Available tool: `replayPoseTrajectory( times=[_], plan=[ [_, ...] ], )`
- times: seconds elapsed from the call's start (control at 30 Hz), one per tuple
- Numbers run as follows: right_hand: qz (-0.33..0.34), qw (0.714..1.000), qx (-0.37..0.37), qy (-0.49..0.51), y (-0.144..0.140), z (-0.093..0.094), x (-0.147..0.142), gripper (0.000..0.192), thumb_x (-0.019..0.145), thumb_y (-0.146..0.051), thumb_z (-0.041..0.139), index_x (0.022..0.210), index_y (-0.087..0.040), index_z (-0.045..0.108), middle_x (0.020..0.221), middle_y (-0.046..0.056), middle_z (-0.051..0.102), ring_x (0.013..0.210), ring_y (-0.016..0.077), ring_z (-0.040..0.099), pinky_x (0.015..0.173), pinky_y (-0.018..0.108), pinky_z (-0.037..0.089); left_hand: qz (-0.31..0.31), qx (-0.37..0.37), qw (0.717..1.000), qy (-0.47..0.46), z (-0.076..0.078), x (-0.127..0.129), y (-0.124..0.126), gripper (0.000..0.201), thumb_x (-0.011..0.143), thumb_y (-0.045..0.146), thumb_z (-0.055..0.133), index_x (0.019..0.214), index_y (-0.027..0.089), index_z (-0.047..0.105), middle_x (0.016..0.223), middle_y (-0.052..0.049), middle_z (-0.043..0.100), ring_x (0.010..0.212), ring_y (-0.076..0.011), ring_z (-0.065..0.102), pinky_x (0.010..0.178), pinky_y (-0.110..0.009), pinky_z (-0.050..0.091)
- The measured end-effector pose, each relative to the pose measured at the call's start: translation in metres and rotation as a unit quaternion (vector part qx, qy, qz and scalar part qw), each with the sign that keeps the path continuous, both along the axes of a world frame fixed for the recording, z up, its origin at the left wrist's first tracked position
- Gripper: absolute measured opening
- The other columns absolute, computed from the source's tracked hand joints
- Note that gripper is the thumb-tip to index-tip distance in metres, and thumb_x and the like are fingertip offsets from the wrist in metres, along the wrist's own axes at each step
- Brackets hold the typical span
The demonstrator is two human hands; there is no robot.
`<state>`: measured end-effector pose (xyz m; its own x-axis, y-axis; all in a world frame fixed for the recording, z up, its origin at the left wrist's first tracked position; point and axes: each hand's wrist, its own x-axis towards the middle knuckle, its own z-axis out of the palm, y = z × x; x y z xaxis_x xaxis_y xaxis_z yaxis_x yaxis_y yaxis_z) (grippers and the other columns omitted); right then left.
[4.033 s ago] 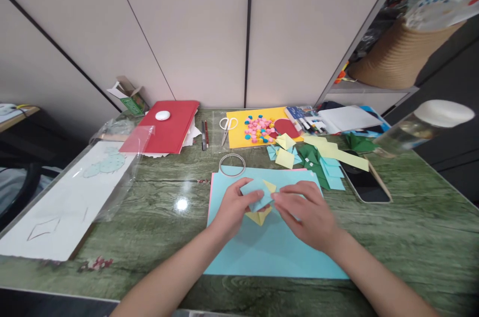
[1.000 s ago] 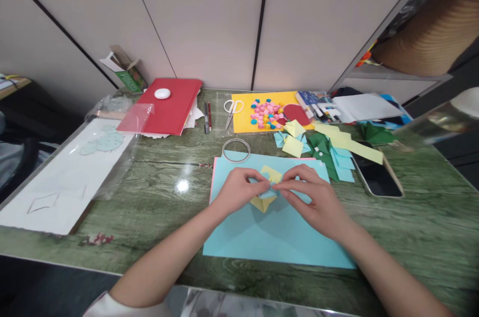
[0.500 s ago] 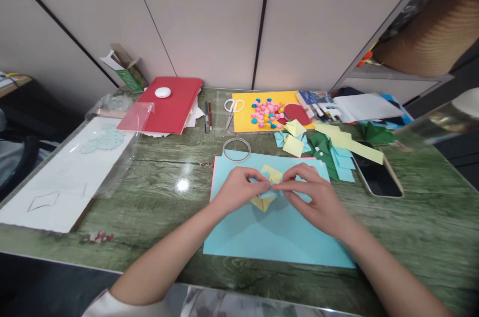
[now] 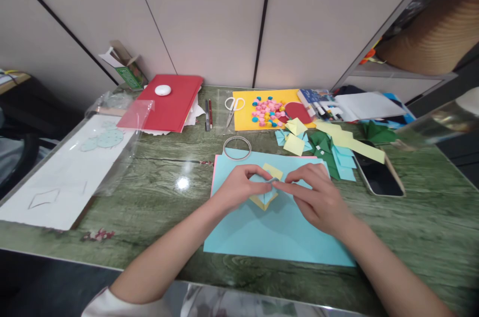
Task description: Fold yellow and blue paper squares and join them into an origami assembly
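Both hands meet over a large light-blue paper sheet [image 4: 269,234] lying on the green table [image 4: 160,197]. My left hand [image 4: 239,188] and my right hand [image 4: 316,197] pinch a small folded paper piece [image 4: 266,192] of light blue and yellow between their fingertips. The piece rests just above the sheet, with a yellow corner sticking out behind it and a yellow point below. The fingers hide most of its folds.
A tape ring [image 4: 237,148] lies just beyond the sheet. Folded yellow, blue and green papers [image 4: 322,150] and a phone [image 4: 379,174] sit at the right. Scissors [image 4: 232,107], pens, a yellow sheet with beads [image 4: 267,111] and a red folder [image 4: 168,102] line the back.
The hands have stayed together on the folded piece, pressing it slightly lower and flatter. The view has shifted a little; nothing else on the table moved.
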<state>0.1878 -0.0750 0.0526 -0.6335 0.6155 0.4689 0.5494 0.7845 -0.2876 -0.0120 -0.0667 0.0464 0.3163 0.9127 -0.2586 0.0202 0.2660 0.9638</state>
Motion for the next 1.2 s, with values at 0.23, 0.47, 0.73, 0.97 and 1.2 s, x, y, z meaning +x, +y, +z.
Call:
replayPoseTrajectory(
  times=[0.23,0.47,0.73,0.97,1.2],
  plan=[
    [0.012,1.0,0.024,0.002,0.0,0.001,-0.001,0.051,0.08,-0.005,0.044,0.12,-0.035,0.052,0.083,0.004,0.058,0.075,0.0178,0.05,0.064,0.033,0.034,0.011,-0.001,1.0,-0.002,0.0,0.002,-0.004,0.016,0.059,0.024,0.071,0.069,0.015,0.062,0.066,0.001,0.058,0.062,-0.0106,0.05,0.064,-0.024,0.038],
    [0.008,0.998,0.063,0.011,-0.001,-0.001,-0.001,0.049,0.081,-0.007,0.043,0.117,-0.037,0.054,0.085,0.003,0.061,0.074,0.0163,0.053,0.065,0.033,0.037,0.037,-0.007,0.999,-0.036,0.004,0.004,-0.008,0.014,0.06,0.022,0.07,0.067,0.014,0.061,0.068,0.0,0.06,0.065,-0.0116,0.053,0.066,-0.024,0.04],
    [-0.007,0.984,0.177,-0.016,0.004,-0.016,0.004,0.044,0.077,-0.004,0.048,0.101,-0.036,0.064,0.091,0.004,0.062,0.072,0.0146,0.055,0.061,0.031,0.041,0.052,0.019,0.998,-0.017,0.004,0.008,-0.012,0.01,0.062,0.021,0.068,0.066,0.015,0.062,0.069,0.0,0.06,0.068,-0.0123,0.053,0.068,-0.024,0.041],
    [-0.041,0.99,0.126,-0.047,0.007,-0.035,0.012,0.047,0.077,-0.007,0.049,0.095,-0.047,0.064,0.096,-0.001,0.064,0.081,0.016,0.059,0.074,0.038,0.042,0.031,-0.004,0.999,-0.023,0.0,0.008,-0.01,0.01,0.06,0.021,0.069,0.065,0.015,0.062,0.065,0.001,0.058,0.065,-0.0114,0.051,0.066,-0.023,0.039],
    [-0.039,0.978,0.201,-0.024,0.006,-0.033,0.015,0.039,0.074,-0.009,0.057,0.094,-0.042,0.064,0.094,-0.001,0.067,0.07,0.015,0.059,0.069,0.036,0.043,-0.03,-0.005,1.0,0.005,-0.003,0.01,-0.013,0.005,0.058,0.016,0.067,0.061,0.016,0.064,0.064,0.001,0.059,0.069,-0.0144,0.053,0.07,-0.026,0.039]
  ],
)
